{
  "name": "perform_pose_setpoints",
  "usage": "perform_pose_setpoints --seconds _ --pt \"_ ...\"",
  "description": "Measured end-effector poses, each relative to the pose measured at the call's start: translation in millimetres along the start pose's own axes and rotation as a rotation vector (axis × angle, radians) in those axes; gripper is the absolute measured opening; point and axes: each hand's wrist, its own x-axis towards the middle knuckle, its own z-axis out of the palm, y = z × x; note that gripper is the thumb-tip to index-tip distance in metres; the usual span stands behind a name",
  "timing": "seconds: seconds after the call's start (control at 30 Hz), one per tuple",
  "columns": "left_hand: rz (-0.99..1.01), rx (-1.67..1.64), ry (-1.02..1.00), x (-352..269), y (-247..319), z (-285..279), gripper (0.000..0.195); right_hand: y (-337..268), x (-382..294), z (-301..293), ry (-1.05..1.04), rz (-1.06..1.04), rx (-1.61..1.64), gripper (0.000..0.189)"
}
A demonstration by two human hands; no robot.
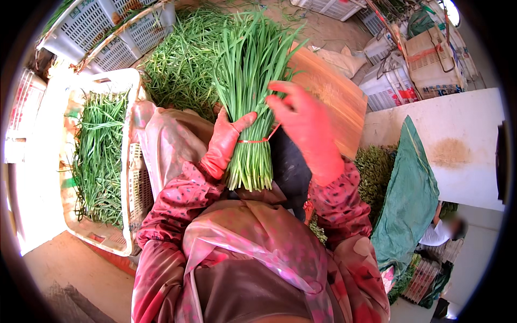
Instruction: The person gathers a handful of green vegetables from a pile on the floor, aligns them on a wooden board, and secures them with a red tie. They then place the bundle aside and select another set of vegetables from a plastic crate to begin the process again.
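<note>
A thick bunch of green leafy stalks, apparently Chinese chives (252,97), stands tilted before me with its pale cut ends towards my body. A thin red tie (252,141) circles it low down, and a loose tail sticks out to the right. My left hand (224,141), in a red rubber glove, grips the bunch from its left side just above the tie, thumb across the stalks. Beside the leaves on the right is my right hand (305,125), gloved alike and slightly blurred, with fingers bent and apart. Nothing shows between them.
Loose greens (181,60) are heaped behind the bunch. To the left stands a white plastic crate (126,161) of chives. A wooden board (329,97) lies at right, near a green sheet (408,189). More crates (387,82) stand behind; another person (438,234) is far right.
</note>
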Motion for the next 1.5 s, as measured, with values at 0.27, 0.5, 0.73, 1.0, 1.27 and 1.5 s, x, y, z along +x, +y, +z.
perform_pose_setpoints --seconds 0.27,0.5,0.73,1.0,1.27,1.5 --pt "-0.087 -0.001 -0.066 -8 -7 6 0.052 74 43 27 0.044 0.140 -0.449 0.025" --pt "-0.098 -0.108 -0.033 3 -14 -13 0.052 45 38 -35 0.074 0.293 0.010 0.019" --pt "-0.120 -0.090 0.010 -4 -12 -5 0.048 24 3 45 -0.047 -0.227 -0.298 0.021" --pt "-0.052 0.072 0.010 -5 -23 -1 0.049 34 26 51 -0.387 0.001 -0.593 0.028" --pt "-0.417 -0.522 -0.172 8 10 -21 0.042 70 81 -59 0.184 0.256 -0.341 0.050" --pt "-0.164 -0.825 -0.521 25 11 -35 0.035 24 1 21 -0.146 -0.686 -0.659 0.070"
